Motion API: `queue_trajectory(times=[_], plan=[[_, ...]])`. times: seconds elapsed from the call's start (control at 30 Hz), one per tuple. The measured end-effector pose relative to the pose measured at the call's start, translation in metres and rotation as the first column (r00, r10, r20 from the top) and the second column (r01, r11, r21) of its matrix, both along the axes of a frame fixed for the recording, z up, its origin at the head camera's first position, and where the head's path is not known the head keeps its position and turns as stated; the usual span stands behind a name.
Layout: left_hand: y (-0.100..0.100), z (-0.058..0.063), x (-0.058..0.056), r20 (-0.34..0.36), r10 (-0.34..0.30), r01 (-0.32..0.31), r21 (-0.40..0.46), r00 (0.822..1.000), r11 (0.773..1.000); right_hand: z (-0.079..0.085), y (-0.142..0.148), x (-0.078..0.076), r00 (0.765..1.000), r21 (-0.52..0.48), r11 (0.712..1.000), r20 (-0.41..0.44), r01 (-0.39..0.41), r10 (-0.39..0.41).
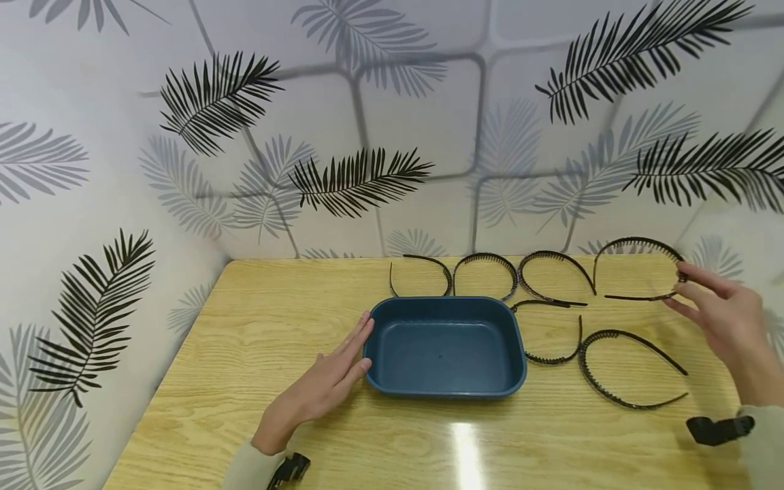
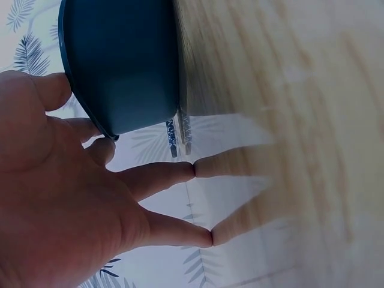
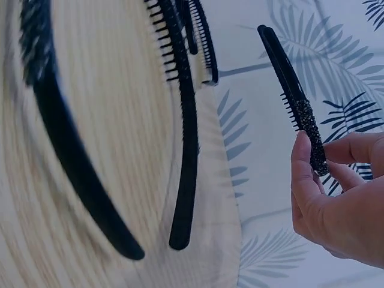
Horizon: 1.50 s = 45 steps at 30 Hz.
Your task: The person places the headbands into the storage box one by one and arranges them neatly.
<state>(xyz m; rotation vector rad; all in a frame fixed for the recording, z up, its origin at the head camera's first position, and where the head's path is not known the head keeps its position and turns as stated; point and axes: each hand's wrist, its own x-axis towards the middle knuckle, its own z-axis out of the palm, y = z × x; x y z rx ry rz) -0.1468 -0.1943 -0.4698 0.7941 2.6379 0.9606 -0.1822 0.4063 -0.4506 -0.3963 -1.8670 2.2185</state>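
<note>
The left hand (image 1: 324,381) is unclenched, its extended fingers against the left side of the tub (image 1: 441,357) on the table (image 1: 275,327). Three bands (image 1: 486,256) lie in a row along the back — two more bands (image 1: 583,361) sit right of the tub. At far right, the right hand (image 1: 729,316) pinches the sixth band (image 3: 308,120) above the table.

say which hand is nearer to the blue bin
Left. The left hand touches the blue bin at its left end. The right hand is well apart from it, off to the right, holding a black headband.
</note>
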Motion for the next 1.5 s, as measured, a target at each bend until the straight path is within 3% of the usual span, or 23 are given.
queue_trajectory(times=[0.27,0.57,0.83,1.17,1.5], plan=[[0.002,0.001,-0.001,0.003,-0.006,0.006,0.011,1.0,1.0,0.013,-0.013,0.007,0.999,-0.034,0.999,-0.039,0.008,-0.01],[0.007,0.0,-0.001,0.001,-0.022,0.022,-0.007,1.0,1.0,0.007,-0.016,0.021,0.994,-0.076,0.995,-0.084,0.06,-0.066],[0.003,-0.002,0.003,0.007,0.009,-0.009,-0.007,1.0,1.0,0.009,-0.024,0.018,0.989,-0.165,0.983,-0.11,0.08,-0.099],[0.002,-0.003,0.004,-0.02,0.002,-0.002,-0.009,1.0,1.0,0.018,-0.041,0.02,0.987,-0.229,0.973,-0.155,0.013,-0.05],[0.001,0.001,0.003,-0.021,-0.005,0.005,-0.005,1.0,1.0,0.023,-0.062,0.018,0.963,-0.263,0.951,-0.254,-0.16,0.092]])
